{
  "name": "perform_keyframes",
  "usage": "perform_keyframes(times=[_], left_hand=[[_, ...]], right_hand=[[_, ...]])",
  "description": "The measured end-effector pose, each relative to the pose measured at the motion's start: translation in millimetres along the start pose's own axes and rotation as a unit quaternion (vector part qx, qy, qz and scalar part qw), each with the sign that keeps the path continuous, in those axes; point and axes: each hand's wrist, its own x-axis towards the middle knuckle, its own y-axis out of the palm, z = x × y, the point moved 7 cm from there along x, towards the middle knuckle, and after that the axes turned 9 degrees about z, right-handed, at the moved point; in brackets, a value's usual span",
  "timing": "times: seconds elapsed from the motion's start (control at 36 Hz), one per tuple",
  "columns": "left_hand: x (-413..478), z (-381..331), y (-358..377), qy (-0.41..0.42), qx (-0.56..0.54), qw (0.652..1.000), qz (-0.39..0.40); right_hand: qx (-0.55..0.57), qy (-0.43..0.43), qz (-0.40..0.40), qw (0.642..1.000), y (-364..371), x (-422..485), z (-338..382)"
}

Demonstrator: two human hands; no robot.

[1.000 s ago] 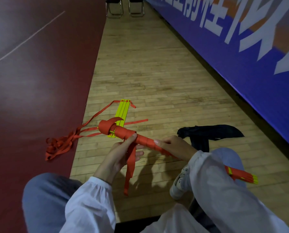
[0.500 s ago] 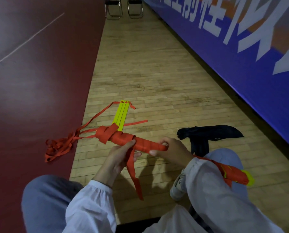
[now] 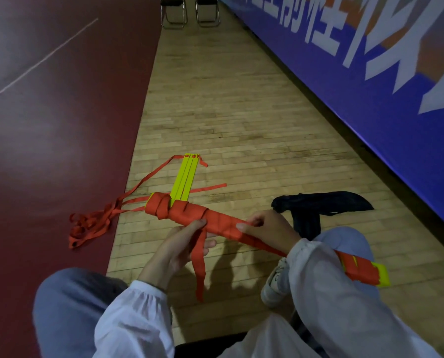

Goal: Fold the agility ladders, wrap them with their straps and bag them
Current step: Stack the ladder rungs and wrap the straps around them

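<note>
Snugly, left hand (image 3: 175, 248) and right hand (image 3: 271, 228) curl fingers (image 3: 243, 226) round the long ladder bundle (image 3: 221, 223) spiralled in flat red strap (image 3: 199, 262).

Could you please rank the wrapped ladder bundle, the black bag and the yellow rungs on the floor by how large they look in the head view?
1. wrapped ladder bundle: largest by far, though nearest the camera.
2. black bag.
3. yellow rungs: smallest, but farther off and partly hidden behind the bundle, so their true size is unsure.
</note>
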Motion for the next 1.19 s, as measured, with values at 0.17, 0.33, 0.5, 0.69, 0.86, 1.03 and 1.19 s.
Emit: perform_keyframes(times=[0.17, 0.33, 0.5, 0.69, 0.86, 1.03, 1.19], left_hand=[[4.2, 0.1, 4.6, -0.013, 0.005, 1.0, 0.01], [9.2, 1.9, 6.2, -0.023, 0.005, 1.0, 0.007], [11.1, 2.6, 2.9, -0.016, 0.021, 1.0, -0.015], [13.3, 9.3, 3.0, -0.046, 0.034, 0.998, -0.028], [14.4, 12.8, 0.1, -0.041, 0.027, 0.999, -0.019], [12.0, 9.5, 1.7, -0.029, 0.026, 0.999, -0.007], [11.2, 9.8, -1.4, -0.028, 0.027, 0.999, -0.001]], right_hand=[[-0.021, 0.019, -0.06, 0.998, -7.1, -6.0, 4.6], [-0.031, 0.022, -0.09, 0.995, -8.6, -13.0, 13.4], [-0.027, -0.011, -0.087, 0.996, -3.7, -13.1, 18.8], [-0.036, -0.052, -0.056, 0.996, 7.1, -10.0, 17.2], [0.011, -0.022, 0.058, 0.998, 6.6, 0.9, 8.1], [0.014, 0.036, 0.2, 0.979, 18.6, -0.6, -1.5], [0.037, 0.041, 0.183, 0.982, 19.9, -0.2, -2.9]])
